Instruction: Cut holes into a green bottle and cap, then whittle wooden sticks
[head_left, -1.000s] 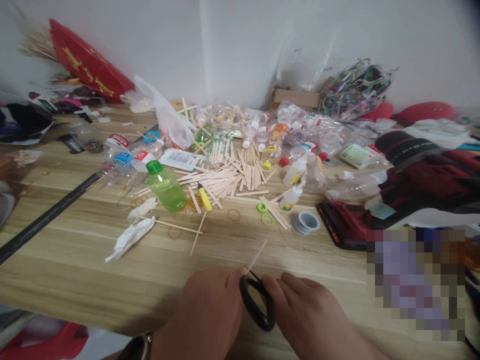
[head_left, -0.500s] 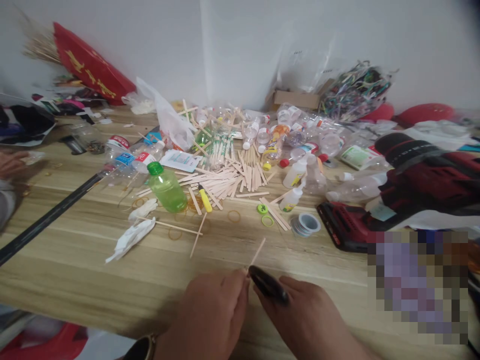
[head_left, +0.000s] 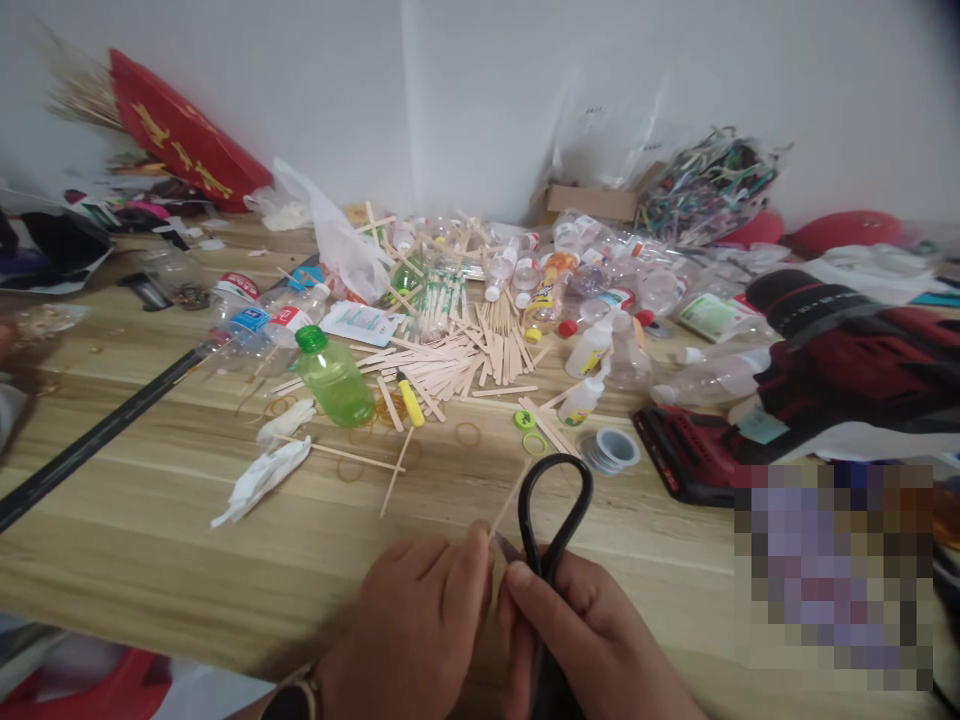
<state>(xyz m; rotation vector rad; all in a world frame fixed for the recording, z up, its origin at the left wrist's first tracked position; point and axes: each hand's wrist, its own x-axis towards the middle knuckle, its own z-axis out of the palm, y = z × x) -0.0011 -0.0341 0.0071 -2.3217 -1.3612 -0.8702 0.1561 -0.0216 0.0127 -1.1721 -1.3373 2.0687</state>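
Note:
At the lower middle, my left hand pinches a thin wooden stick that points up and to the right. My right hand is closed around black-handled scissors. One handle loop stands up above the fingers, and the metal blade tip points left, close to the stick at my left fingertips. Whether the blade touches the stick is too small to tell. Two crossed sticks lie on the wooden table to the left, beside a crumpled white tissue.
A green bottle, a yellow-handled tool and piled flat sticks lie ahead. To the right are a wire spool, glue bottles and a red-black drill. A black rod lies left.
The scissors have turned in my right hand, so a handle loop now stands up and the blade shows. The person's hand at the far left has moved mostly out of view.

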